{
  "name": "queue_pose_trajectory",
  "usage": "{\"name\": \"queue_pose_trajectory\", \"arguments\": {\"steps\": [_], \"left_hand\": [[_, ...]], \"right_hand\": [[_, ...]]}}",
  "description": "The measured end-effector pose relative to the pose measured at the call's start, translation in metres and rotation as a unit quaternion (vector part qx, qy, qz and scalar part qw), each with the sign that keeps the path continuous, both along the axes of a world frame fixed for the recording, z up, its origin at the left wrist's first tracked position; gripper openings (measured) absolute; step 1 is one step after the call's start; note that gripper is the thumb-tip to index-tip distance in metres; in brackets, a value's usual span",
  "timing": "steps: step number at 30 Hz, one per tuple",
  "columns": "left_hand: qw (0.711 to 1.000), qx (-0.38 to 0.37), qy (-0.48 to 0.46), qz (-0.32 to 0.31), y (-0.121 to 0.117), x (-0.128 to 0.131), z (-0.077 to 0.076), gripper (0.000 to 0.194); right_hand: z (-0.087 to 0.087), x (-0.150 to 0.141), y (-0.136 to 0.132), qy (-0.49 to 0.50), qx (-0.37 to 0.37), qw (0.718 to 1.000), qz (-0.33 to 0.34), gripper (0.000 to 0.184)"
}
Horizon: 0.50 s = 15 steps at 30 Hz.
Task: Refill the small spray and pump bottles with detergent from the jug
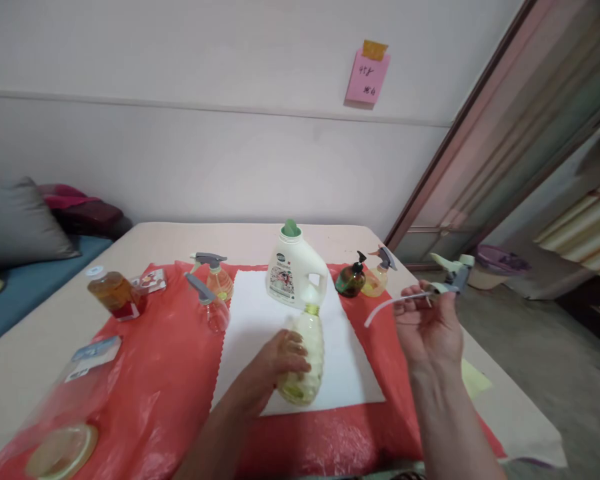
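Two hands: I see both gripping.
Left hand: wraps the ribbed yellow plastic bottle on white paper.
Right hand: pinches the grey trigger sprayer head, raised.

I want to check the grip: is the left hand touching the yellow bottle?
Touching. Head view: left hand wraps the yellow bottle.

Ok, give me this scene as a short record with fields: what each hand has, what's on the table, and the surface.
left hand: grips the yellow bottle, open at the neck, standing on the white sheet
right hand: holds the spray head up off the table, its tube pointing left
behind bottle: white jug with green cap
right side: dark pump bottle
left side: two spray bottles, amber jar
surface: red plastic cover
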<state>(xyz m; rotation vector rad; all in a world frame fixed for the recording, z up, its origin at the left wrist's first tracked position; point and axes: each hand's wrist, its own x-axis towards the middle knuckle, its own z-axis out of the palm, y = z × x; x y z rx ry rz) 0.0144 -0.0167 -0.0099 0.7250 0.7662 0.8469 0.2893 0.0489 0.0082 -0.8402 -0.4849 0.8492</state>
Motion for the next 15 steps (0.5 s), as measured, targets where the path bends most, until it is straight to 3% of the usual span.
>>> {"name": "queue_pose_trajectory", "arguments": {"steps": [3,7,11,15], "left_hand": [[0.99,0.028,0.071,0.118,0.014,-0.019,-0.006,0.048],[0.949,0.078,0.211,0.221,0.03,-0.035,-0.023,0.06],[0.914,0.11,0.306,0.244,0.041,-0.041,-0.034,0.066],[0.899,0.12,0.338,0.25,0.045,-0.04,-0.042,0.074]], "right_hand": [[-0.014,0.017,0.006,-0.184,-0.089,0.979,0.004,0.04],[-0.044,0.006,0.009,-0.351,-0.211,0.897,0.166,0.023],[-0.074,-0.018,0.012,-0.434,-0.253,0.823,0.265,0.008],[-0.089,-0.028,0.017,-0.502,-0.258,0.786,0.253,0.008]]}}
